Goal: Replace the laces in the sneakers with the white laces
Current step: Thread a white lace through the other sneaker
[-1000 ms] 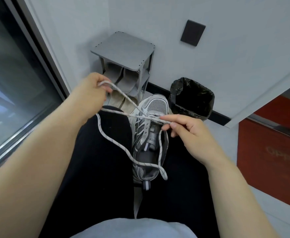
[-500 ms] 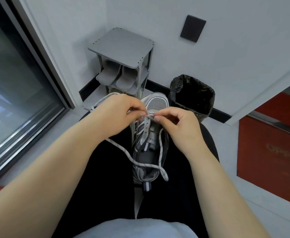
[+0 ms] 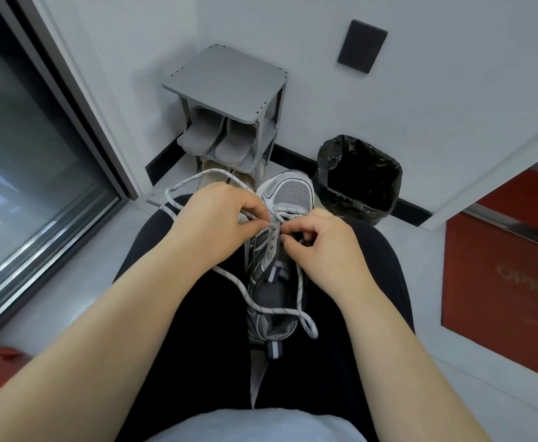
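A grey and white sneaker (image 3: 293,194) lies between my thighs, toe pointing away from me. A white lace with dark flecks (image 3: 245,293) runs through its front eyelets; loose lengths loop over my left knee and across the heel opening. My left hand (image 3: 216,218) pinches the lace end at the left eyelet row. My right hand (image 3: 322,244) has its fingertips curled at the right eyelet flap, pinching it beside the lace tip. Both hands meet over the middle of the shoe.
A small grey shoe rack (image 3: 226,81) holding grey slippers (image 3: 216,138) stands against the wall ahead. Right of it is a bin lined with a black bag (image 3: 360,173). A glass door (image 3: 22,161) is on the left, a red cabinet (image 3: 503,275) on the right.
My left hand came in from the upper left, where it had pulled the lace taut, to the eyelets. My right hand moved to the right flap. The lace now hangs slack.
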`<action>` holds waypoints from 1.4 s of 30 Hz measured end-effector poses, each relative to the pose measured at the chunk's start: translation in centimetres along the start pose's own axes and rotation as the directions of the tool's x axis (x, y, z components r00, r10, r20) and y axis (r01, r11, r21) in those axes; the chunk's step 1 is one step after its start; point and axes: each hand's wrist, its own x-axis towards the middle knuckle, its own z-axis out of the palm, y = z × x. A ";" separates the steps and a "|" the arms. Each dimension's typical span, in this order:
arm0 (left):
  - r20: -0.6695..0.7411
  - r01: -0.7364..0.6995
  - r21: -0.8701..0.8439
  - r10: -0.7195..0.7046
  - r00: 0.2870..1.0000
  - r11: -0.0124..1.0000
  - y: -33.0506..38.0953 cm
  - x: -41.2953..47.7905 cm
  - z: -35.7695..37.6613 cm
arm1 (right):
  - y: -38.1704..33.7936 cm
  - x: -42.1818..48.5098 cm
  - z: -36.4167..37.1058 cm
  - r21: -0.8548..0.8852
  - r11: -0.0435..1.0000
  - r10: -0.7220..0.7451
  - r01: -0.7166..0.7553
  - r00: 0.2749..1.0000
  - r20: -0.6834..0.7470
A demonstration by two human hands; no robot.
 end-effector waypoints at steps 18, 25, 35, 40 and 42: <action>-0.020 -0.135 0.164 0.140 0.990 0.977 0.7 -0.2 0.9 | -0.2 0.2 0.3 -0.022 1.000 0.022 -0.021 0.999 0.026; -0.034 -0.020 0.148 0.026 0.999 0.989 0.7 -0.4 -0.2 | 0.4 -0.7 -1.3 0.100 0.995 0.033 -0.017 0.986 -0.166; 0.085 -0.044 0.140 0.032 0.996 0.989 0.1 0.0 -0.2 | -1.9 -0.8 -2.9 0.636 0.768 0.169 -0.078 0.982 -0.084; 0.120 -0.047 0.151 0.029 0.992 0.987 0.3 0.1 -0.1 | -1.5 0.0 -0.9 -0.206 0.977 -0.031 0.055 0.993 0.118; 0.110 -0.040 0.140 0.024 0.994 0.989 0.4 0.0 -0.2 | -1.4 -0.2 -0.5 -0.113 0.990 -0.075 0.081 0.996 0.056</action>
